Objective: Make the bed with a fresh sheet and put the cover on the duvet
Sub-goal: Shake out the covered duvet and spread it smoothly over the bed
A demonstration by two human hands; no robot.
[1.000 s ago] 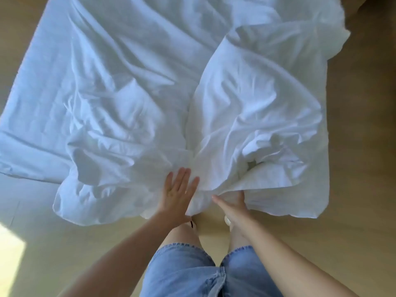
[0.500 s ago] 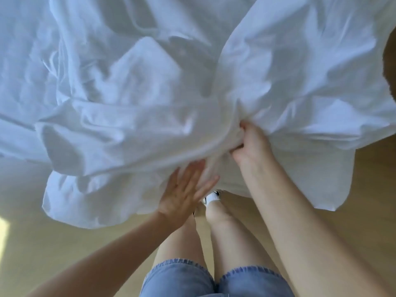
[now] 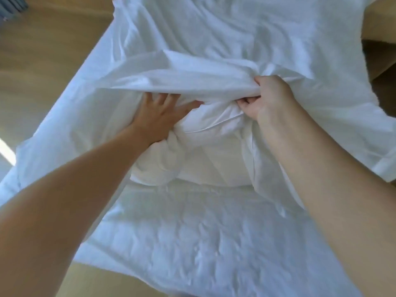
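White duvet cover (image 3: 214, 76) lies bunched against both hands, its lifted edge running left to right. Right hand (image 3: 267, 97) grips that edge, fingers curled round a fold. Left hand (image 3: 162, 116), fingers spread, presses the puffy duvet (image 3: 199, 163) just below. Wooden floor (image 3: 42, 50) surrounds.

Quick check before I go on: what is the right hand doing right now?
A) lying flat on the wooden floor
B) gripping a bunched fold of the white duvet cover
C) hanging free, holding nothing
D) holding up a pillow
B: the right hand has its fingers curled round a gathered fold of the duvet cover, while the left hand presses with spread fingers against the fabric below.
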